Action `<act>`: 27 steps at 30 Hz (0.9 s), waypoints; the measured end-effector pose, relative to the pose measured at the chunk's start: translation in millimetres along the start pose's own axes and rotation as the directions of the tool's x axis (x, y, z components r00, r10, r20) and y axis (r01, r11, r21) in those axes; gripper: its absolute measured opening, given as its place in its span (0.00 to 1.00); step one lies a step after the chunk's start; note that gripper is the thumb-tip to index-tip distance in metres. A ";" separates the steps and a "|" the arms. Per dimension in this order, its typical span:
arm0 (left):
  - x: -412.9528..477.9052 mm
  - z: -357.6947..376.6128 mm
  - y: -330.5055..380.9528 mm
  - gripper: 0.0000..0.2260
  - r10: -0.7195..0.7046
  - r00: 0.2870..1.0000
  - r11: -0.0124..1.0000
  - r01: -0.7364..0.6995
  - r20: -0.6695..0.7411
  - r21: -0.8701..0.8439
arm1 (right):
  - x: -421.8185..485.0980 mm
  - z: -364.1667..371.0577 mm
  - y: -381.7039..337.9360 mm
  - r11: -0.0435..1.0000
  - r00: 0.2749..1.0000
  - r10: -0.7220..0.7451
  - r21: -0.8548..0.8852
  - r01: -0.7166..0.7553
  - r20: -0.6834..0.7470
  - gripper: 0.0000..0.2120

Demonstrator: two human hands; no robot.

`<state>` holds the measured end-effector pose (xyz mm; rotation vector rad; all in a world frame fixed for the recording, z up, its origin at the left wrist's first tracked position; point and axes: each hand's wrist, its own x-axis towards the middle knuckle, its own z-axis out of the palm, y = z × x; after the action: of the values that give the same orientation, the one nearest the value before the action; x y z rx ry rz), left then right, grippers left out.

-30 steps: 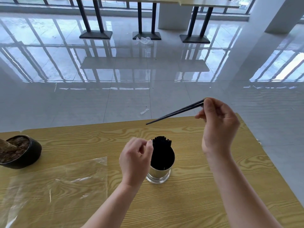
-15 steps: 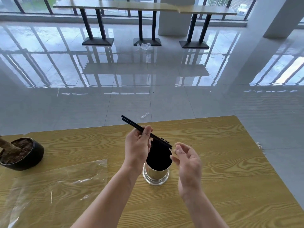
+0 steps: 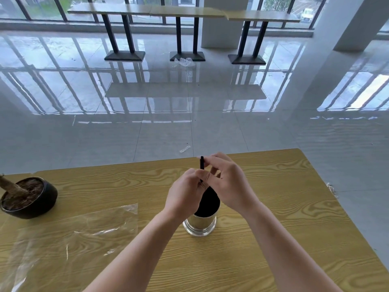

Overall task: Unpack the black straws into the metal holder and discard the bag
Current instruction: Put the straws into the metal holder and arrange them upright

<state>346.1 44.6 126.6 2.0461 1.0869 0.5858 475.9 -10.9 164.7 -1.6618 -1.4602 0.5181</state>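
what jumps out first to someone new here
Two hands meet over the wooden table: the left hand pinches an upright black straw above the metal holder, packed with straws, while the right hand touches its top. The clear bag lies flat at near left, a dark plant pot beyond it.

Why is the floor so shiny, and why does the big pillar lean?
Head view throughout: window daylight mirrors off the glossy floor; the wide-angle lens tilts the pillar near the frame's edge; glare streaks cross the clear bag.
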 end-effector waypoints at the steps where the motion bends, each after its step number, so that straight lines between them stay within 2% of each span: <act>1: 0.8 -0.5 0.3 0.09 0.011 1.000 0.999 -0.011 0.014 0.038 | 1.7 -0.1 -1.9 1.000 1.000 -0.015 -0.005 0.015 -0.017 0.09; 3: 2.5 -1.0 0.1 0.10 0.043 0.999 0.996 -0.045 0.030 0.083 | 3.4 -2.2 -3.3 1.000 0.998 -0.020 -0.005 0.020 -0.065 0.05; 5: 2.3 -2.7 -0.2 0.06 0.078 0.997 0.994 -0.079 0.013 0.080 | 2.5 -6.3 -1.8 1.000 0.995 -0.023 -0.006 0.022 -0.096 0.03; 7: -0.6 -6.2 -3.7 0.05 0.090 0.995 0.995 -0.088 -0.040 0.054 | 0.1 -10.4 2.0 1.000 0.991 0.001 0.016 0.001 -0.135 0.03; 8: -3.5 -8.1 -7.8 0.08 0.082 0.993 0.996 -0.080 -0.084 0.033 | -1.4 -12.1 5.0 0.999 0.986 0.027 0.037 -0.022 -0.162 0.04; 10: -9.9 -11.9 -20.3 0.10 0.038 0.980 0.999 -0.041 -0.196 -0.012 | -4.5 -12.8 13.3 0.995 0.971 0.087 0.072 -0.073 -0.221 0.03; 13: -20.1 -11.7 -43.8 0.07 -0.098 0.952 0.995 0.084 -0.290 -0.061 | -12.1 -6.7 29.0 0.985 0.956 0.172 0.059 -0.163 -0.238 0.02; 18: -27.6 0.8 -65.5 0.07 -0.292 0.930 0.953 0.263 -0.223 -0.151 | -22.5 16.4 45.7 0.975 0.963 0.191 -0.080 -0.209 -0.189 0.02; 22: -23.3 7.8 -63.8 0.11 -0.292 0.940 0.952 0.269 -0.178 -0.144 | -22.9 33.7 46.8 0.967 0.974 0.148 -0.182 -0.179 -0.171 0.02; 27: -10.0 8.5 -54.3 0.15 -0.251 0.951 0.965 0.233 -0.178 -0.120 | -23.0 46.1 47.2 0.937 0.981 0.114 -0.312 -0.158 -0.156 0.08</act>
<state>319.0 53.1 78.5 1.7648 1.3715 0.7054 463.4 -16.4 96.1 -2.0253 -1.3897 0.2397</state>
